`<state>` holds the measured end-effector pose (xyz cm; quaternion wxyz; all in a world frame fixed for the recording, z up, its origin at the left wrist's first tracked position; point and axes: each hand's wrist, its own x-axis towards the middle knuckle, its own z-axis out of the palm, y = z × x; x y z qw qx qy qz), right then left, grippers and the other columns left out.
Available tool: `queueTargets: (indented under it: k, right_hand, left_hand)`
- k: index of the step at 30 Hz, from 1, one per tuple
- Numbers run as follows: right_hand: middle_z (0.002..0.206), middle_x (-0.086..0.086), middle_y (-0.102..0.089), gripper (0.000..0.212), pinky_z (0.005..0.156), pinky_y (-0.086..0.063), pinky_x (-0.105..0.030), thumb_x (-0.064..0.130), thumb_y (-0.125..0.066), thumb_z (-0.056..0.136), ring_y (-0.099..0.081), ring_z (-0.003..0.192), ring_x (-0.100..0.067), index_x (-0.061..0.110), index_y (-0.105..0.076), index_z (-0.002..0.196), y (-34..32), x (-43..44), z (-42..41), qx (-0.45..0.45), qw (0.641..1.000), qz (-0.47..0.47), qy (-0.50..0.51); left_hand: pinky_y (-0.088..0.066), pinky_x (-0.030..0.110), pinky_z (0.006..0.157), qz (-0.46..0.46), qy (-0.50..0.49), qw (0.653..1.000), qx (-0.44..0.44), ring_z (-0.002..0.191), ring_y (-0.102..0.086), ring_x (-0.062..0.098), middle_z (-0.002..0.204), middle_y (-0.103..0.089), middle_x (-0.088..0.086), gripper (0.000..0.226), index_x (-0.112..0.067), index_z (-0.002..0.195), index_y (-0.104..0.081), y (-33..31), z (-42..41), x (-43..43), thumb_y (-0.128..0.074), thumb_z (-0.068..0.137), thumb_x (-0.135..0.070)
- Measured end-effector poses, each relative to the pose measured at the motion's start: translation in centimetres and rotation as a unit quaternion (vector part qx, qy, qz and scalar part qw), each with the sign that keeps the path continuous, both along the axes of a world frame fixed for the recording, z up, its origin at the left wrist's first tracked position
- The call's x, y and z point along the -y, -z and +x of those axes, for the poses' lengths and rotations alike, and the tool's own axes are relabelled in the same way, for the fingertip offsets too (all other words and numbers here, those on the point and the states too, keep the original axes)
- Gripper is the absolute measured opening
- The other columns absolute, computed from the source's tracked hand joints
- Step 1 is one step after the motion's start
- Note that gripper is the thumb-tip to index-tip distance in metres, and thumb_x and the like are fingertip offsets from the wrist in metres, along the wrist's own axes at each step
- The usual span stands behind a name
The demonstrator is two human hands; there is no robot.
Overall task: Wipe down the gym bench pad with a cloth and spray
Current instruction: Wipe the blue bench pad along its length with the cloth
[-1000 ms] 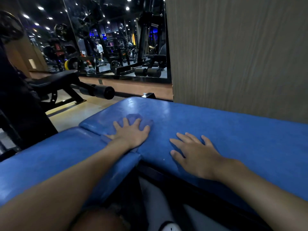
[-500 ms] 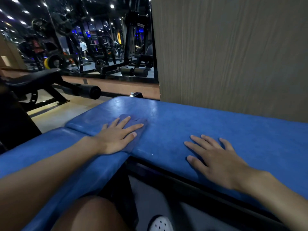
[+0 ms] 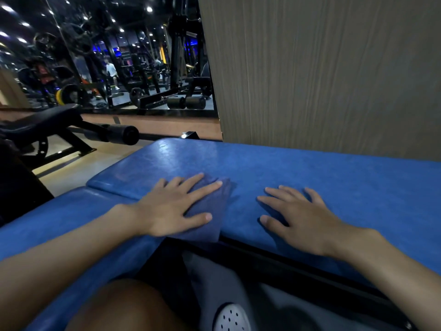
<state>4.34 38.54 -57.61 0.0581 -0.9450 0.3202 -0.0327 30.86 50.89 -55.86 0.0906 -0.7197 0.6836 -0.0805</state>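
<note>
Since the earlier frame, my left hand [image 3: 175,206] has slid the dark blue cloth [image 3: 210,211] rightward along the blue bench pad [image 3: 322,170], nearer to my right hand [image 3: 303,218]. Both hands lie flat with fingers spread, gripping nothing, the left pressing the cloth at the pad's near edge. Behind the pad I see a wooden wall panel [image 3: 322,68].

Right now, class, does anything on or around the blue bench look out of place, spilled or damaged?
Nothing is spilled or torn. The cloth lies flat under the left hand, its near corner hanging over the edge of the bench pad. The right hand rests bare on the pad. One oddity: no spray bottle is in view.
</note>
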Motion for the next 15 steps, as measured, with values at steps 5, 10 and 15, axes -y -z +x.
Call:
queueTargets:
  k: [5,10,15]
  right_hand:
    - [0.163,0.019,0.0,0.098,0.119,0.004,-0.052,0.084,0.011,0.063,0.007,0.151,-0.012,0.047,-0.009,0.151,0.2,0.7,-1.4,-0.029,1.0,-0.002,0.009]
    - [0.163,0.019,0.0,0.092,0.12,0.001,-0.051,0.081,0.008,0.068,0.005,0.151,-0.012,0.047,-0.009,0.151,0.5,0.9,-1.5,-0.023,1.0,0.0,0.012]
    - [0.163,0.019,-0.002,0.096,0.12,0.0,-0.05,0.081,0.011,0.064,0.003,0.15,-0.011,0.047,-0.011,0.151,0.2,0.7,-1.4,-0.025,1.0,-0.004,0.013]
  left_hand:
    - [-0.006,0.046,0.122,0.008,0.064,0.998,-0.017,0.153,0.004,0.025,0.166,0.004,0.008,0.095,-0.061,0.139,0.027,1.5,2.3,1.4,-0.033,0.071,-0.091]
    - [-0.008,0.044,0.122,-0.021,0.104,0.994,-0.015,0.152,-0.002,0.031,0.165,-0.003,0.007,0.091,-0.058,0.143,0.024,2.3,1.6,2.0,-0.02,0.072,-0.094]
    - [-0.011,0.042,0.122,-0.065,0.16,0.985,-0.012,0.149,-0.014,0.031,0.164,-0.016,0.009,0.091,-0.053,0.149,0.013,3.2,-1.5,2.8,-0.031,0.077,-0.088]
